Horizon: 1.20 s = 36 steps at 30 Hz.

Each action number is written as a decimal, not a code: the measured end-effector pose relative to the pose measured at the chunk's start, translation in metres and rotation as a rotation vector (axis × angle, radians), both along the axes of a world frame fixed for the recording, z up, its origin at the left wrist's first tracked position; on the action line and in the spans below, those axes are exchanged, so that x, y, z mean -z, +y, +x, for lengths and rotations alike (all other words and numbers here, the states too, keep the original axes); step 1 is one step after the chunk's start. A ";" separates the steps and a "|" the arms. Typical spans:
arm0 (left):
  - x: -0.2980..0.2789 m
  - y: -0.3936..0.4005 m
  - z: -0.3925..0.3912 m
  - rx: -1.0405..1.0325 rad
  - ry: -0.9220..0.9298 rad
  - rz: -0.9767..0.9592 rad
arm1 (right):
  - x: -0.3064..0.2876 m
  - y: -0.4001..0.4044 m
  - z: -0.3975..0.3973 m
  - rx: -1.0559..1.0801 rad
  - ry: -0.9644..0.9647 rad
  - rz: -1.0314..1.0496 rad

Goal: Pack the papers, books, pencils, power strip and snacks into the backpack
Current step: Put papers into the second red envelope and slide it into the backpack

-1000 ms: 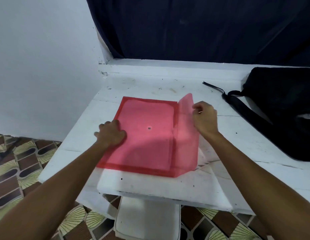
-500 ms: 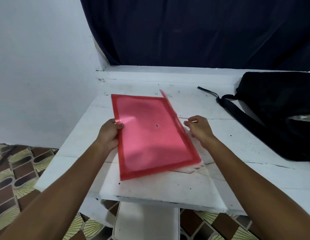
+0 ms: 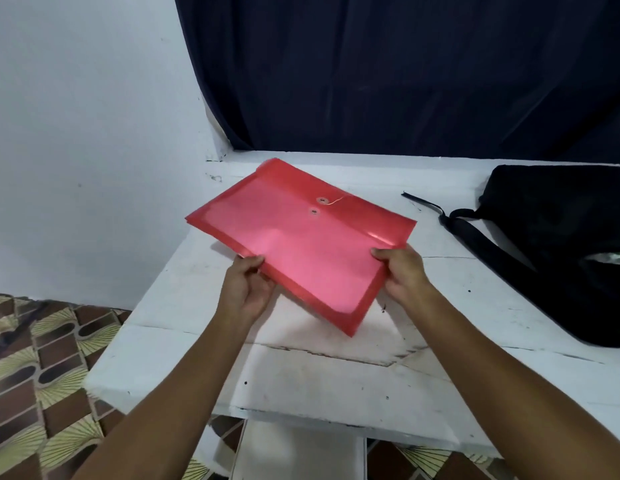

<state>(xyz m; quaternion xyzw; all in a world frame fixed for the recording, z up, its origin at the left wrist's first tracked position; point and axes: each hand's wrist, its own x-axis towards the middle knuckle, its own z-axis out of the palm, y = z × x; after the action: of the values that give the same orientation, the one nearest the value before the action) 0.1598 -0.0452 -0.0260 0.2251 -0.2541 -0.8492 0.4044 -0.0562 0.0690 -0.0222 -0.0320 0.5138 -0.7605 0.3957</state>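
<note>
**Operator A:** Holding status first: the red document envelope (image 3: 301, 244) sits at frame centre, raised above the white table (image 3: 336, 382) and tilted, flap end toward the upper left. The left hand (image 3: 248, 289) pinches its near-left edge, thumb on top; the right hand (image 3: 403, 273) grips the near-right edge, fingers curled round the border. Both hands are clamped on the envelope

**Operator B:** Closure condition?

**Operator A:** Flap is folded down. Two button discs are visible near the flap seam, with a thin string at the upper one. Whether the string is wound cannot be determined

**Operator B:** Destination?

**Operator A:** The black backpack (image 3: 561, 244) lies at the right of the frame, well apart from the envelope, strap trailing toward centre. A pale gap shows at its right side, probably an opening; contents cannot be read

**Operator B:** Progress?

**Operator A:** Judged early to middle. The envelope, presumably carrying the papers, is in hand but not yet loaded. Books, pencils, power strip and snacks are not visible on the table; whether they are already packed cannot be told
</note>
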 end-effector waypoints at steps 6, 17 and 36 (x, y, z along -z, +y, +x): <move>0.016 -0.029 0.080 0.373 0.197 -0.036 | -0.015 0.029 -0.060 -0.282 0.187 -0.006; -0.045 -0.061 0.059 0.991 -0.193 -0.221 | -0.036 0.014 -0.075 -0.872 0.479 0.432; 0.012 0.036 0.005 0.333 -0.578 -0.443 | 0.002 -0.013 0.080 -0.610 1.559 0.438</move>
<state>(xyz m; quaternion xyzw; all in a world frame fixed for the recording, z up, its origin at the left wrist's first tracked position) 0.1647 -0.0089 -0.0376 0.3176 -0.5675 -0.7296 0.2117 0.0241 0.0555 -0.0242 -0.6041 0.7425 -0.2659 0.1145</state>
